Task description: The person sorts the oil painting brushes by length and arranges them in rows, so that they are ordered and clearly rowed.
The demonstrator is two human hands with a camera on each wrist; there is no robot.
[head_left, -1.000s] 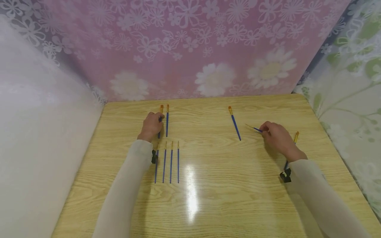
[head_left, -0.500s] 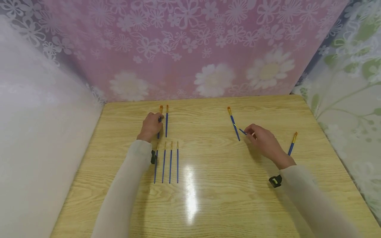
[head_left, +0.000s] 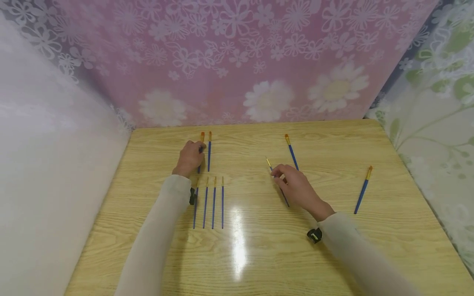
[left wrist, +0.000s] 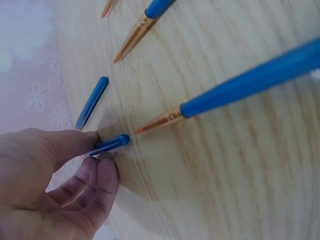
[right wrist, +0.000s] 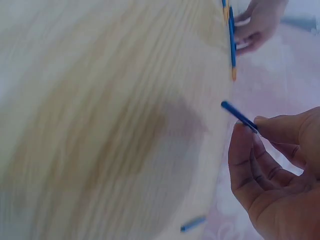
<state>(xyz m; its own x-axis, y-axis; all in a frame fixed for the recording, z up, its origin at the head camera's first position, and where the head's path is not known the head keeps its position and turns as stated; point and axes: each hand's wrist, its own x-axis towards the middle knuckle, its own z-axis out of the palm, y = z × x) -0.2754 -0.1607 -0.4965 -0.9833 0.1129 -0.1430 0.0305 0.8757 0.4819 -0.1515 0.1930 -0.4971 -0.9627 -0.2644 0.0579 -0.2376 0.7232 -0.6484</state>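
Observation:
My left hand (head_left: 189, 157) pinches the blue handle of a flat paintbrush (left wrist: 112, 144) between thumb and fingertips; its orange bristles point to the table's back edge. Just right of it lies another flat paintbrush (head_left: 209, 153), parallel and apart. Between the thumb and fingertips of my right hand (head_left: 298, 187) is a thin paintbrush (head_left: 268, 162), its tip aimed away and slightly left. In the right wrist view the handle end of this thin brush sticks out past the fingertips. Partly behind the right hand lies a flat paintbrush (head_left: 292, 153).
Several thin paintbrushes (head_left: 214, 205) lie in a row near the left forearm, tips facing the back. One more flat paintbrush (head_left: 363, 191) lies slanted at the right. The wooden table (head_left: 259, 263) meets a pink flowered curtain (head_left: 222, 90) behind and pale coverings at both sides.
The right hand has carried the thin paintbrush leftward past the slanted flat brush, and its tip has swung toward the back. The far-right brush is now uncovered. The left hand stays in place.

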